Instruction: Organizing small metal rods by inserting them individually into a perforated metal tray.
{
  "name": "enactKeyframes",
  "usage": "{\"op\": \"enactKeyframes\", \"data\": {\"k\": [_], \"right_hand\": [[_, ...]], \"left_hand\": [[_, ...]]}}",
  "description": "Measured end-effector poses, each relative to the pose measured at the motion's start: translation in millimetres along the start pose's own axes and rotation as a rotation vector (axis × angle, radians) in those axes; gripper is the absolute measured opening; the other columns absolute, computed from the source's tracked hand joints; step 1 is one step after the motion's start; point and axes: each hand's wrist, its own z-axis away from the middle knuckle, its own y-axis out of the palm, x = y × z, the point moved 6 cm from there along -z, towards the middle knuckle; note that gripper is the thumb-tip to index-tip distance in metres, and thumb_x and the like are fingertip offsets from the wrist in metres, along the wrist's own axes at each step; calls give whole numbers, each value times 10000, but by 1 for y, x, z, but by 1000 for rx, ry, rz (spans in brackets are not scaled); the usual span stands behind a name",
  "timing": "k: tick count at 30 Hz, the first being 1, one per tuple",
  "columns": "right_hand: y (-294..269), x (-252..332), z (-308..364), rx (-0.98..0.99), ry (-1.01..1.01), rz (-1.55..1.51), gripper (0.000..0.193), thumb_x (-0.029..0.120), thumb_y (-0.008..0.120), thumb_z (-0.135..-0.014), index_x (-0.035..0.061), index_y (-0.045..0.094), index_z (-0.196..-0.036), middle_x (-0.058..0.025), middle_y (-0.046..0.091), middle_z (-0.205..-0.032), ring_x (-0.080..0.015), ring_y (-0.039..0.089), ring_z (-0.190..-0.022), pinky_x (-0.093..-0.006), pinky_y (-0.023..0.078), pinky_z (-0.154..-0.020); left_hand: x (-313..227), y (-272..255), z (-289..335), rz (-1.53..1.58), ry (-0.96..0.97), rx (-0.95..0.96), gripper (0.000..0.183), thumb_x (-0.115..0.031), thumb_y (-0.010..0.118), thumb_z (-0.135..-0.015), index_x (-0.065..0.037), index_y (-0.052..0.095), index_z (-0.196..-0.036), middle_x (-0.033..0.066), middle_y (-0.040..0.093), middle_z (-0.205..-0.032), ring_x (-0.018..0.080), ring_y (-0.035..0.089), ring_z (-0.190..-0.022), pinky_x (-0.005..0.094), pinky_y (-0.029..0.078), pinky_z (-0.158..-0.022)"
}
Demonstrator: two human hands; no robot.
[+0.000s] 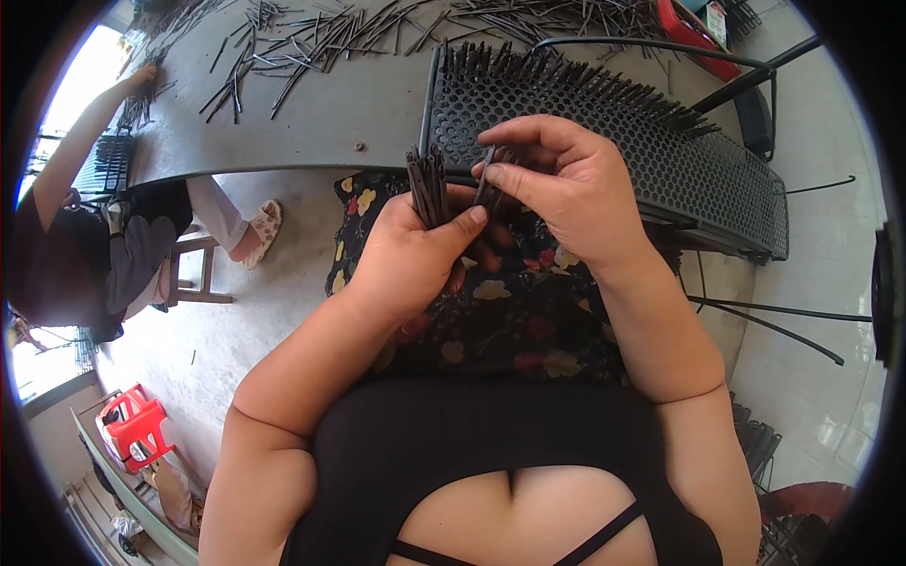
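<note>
My left hand (pixel 415 241) is closed round a bundle of thin dark metal rods (pixel 427 184), which stand up out of the fist. Just to its right, my right hand (pixel 566 184) pinches a thin dark rod (pixel 486 179) between thumb and forefinger; its other fingers are curled and partly hidden. Both hands are in front of the near edge of a black perforated rack (pixel 604 141). Along the rack's far side, rows of similar rods (pixel 566 75) stand upright in the holes. Many nearer holes show no rods.
Loose rods (pixel 330 47) lie scattered over the grey table (pixel 283 123). A bent metal bar (pixel 651 42) arches over the rack's far side. At the far right is a red container (pixel 694 42). Another person's arm (pixel 80 141) reaches onto the table at left. A red plastic stool (pixel 137 429) stands lower left.
</note>
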Motion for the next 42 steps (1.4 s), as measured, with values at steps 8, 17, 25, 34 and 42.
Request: {"op": "enactKeyframes", "data": {"k": [8,17,25,34,42], "right_hand": [[-43,8,-19,-217,-86,-165,193,4,718,-840,-15,656,-1022,-82,712,-909,-118,678,-765,-238,564,-689],[-112,17,-35,-411,-599,75,145,-33,680,-886,-22,642,-1025,-88,712,-977,-121,679,-910,-211,537,-840],[-113,18,-36,-388,-585,131,139,-35,674,-889,-22,642,-1024,-97,716,-979,-126,683,-924,-214,538,-844],[-86,29,-30,-215,-701,352,91,-78,669,-870,-22,666,-942,-86,722,-960,-146,695,-918,-240,563,-833],[-98,28,-38,-203,-693,220,98,-78,661,-877,-27,650,-960,-95,714,-943,-157,699,-914,-248,568,-846]], "left_hand": [[-1,-4,0,-84,-104,-50,122,-55,626,-920,-26,626,-1039,72,701,-852,98,636,-629,208,400,-426],[14,3,-8,402,-344,73,202,-59,689,-881,-13,615,-1064,42,597,-791,99,504,-589,228,369,-475],[23,0,-13,501,-325,148,247,-58,620,-922,-5,608,-1163,104,680,-946,180,656,-771,329,568,-650],[19,4,-12,401,-345,104,245,-101,609,-940,-33,591,-1174,127,694,-1013,174,661,-787,286,525,-546],[24,0,-15,375,-337,97,203,-92,610,-933,-23,594,-1123,147,708,-976,178,661,-737,253,447,-465]]}}
